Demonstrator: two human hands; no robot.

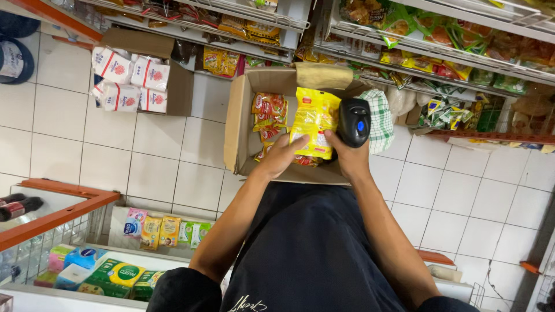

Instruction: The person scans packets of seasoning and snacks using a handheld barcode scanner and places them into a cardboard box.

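Observation:
My left hand (281,155) holds a yellow snack packet (314,118) upright over an open cardboard box (238,124) on the white tiled floor. My right hand (348,155) grips a black handheld scanner (354,121) with a blue button, held right next to the packet. Inside the box lie more red and yellow packets (269,115). My dark trousers fill the lower middle of the view.
A second open carton of white packs (130,81) stands at the left by the wire shelves (243,23). Shelves of snack bags (439,46) run along the top right. An orange-framed low shelf (63,211) with boxed goods is at bottom left.

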